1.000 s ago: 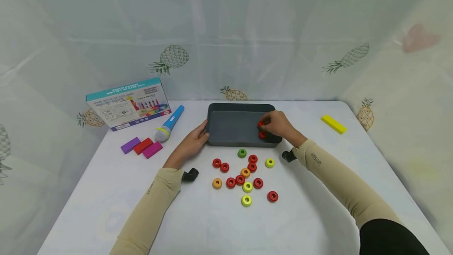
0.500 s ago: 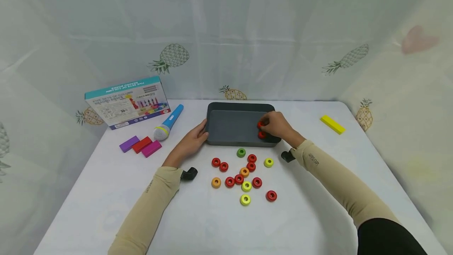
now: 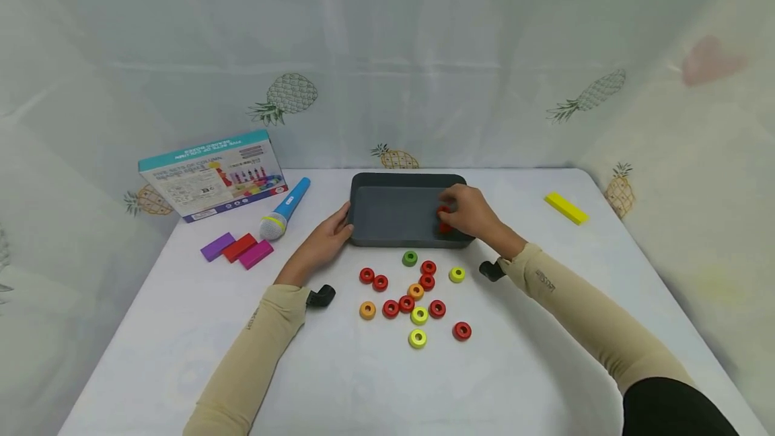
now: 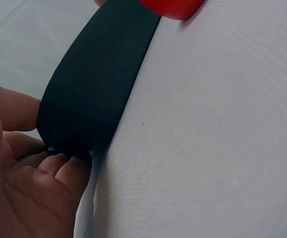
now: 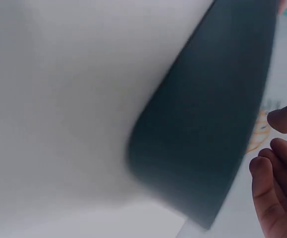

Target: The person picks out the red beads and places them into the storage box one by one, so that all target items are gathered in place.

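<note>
Table (image 3: pixel 545 369): white surface carrying every item.
Tray (image 3: pixel 393 217): dark grey, rectangular, at the table's far middle.
Left hand (image 3: pixel 329 237): thumb and fingers clasp the tray's left near corner.
Right hand (image 3: pixel 475 214): inside the tray's right end, fingers curled, pinching red rings (image 3: pixel 445 219).
Loose rings (image 3: pixel 418 295): red, orange, yellow and green, scattered on the table just in front of the tray.
</note>
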